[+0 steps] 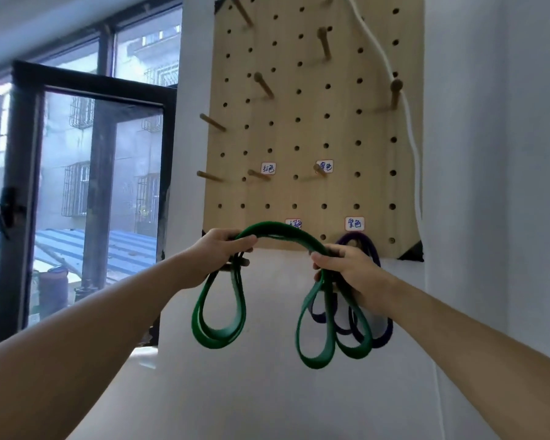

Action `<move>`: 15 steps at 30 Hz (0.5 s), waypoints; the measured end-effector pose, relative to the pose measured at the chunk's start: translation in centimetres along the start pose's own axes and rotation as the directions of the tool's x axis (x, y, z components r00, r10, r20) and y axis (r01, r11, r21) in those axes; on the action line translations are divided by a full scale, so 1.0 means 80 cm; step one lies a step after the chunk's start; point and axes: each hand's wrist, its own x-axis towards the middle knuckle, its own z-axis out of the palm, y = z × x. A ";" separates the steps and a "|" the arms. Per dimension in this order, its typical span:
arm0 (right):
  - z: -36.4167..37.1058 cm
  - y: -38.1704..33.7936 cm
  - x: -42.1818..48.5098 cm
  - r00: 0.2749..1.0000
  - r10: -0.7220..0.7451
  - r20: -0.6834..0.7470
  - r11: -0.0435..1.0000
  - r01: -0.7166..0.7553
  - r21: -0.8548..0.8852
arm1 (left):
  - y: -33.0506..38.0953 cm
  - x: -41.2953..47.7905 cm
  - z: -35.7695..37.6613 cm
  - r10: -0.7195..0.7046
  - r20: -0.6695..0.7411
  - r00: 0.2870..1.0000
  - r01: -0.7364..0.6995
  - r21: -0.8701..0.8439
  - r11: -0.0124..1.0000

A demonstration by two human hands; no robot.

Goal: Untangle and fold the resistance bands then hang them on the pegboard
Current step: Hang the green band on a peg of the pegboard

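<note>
Item: green resistance band [280, 230], lower centre of frame, in front of the bottom edge of the pegboard [299, 131]. Arches between both hands and hangs in folded loops below each.

Left hand [218, 252]: fingers curled round the gathered strands, gripping them.

Right hand [346, 268]: fingers wrapped round the bundled strands.

Purple band [362, 241]: lower right of the board, under a handwritten label [354, 223], hanging partly behind the right hand.

White cord [381, 58]: down the board's right side.

Window [86, 185]: left of frame.
</note>
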 end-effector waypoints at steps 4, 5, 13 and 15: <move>-0.005 -0.020 0.015 0.996 -0.048 -0.082 0.999 0.049 0.006 | -0.002 0.010 -0.007 0.011 0.058 0.998 -0.018 0.124 0.992; -0.008 -0.025 0.020 0.994 -0.050 -0.092 0.998 0.052 0.025 | -0.001 0.012 -0.008 0.025 0.075 0.997 -0.034 0.131 0.991; -0.013 -0.063 0.067 0.968 -0.101 -0.228 0.994 0.106 0.009 | 0.009 0.037 -0.006 0.046 0.076 0.996 -0.044 -0.030 0.999; -0.013 -0.068 0.083 0.963 -0.086 -0.255 0.995 0.097 0.030 | 0.010 0.046 -0.001 0.050 -0.004 0.999 -0.051 -0.124 0.991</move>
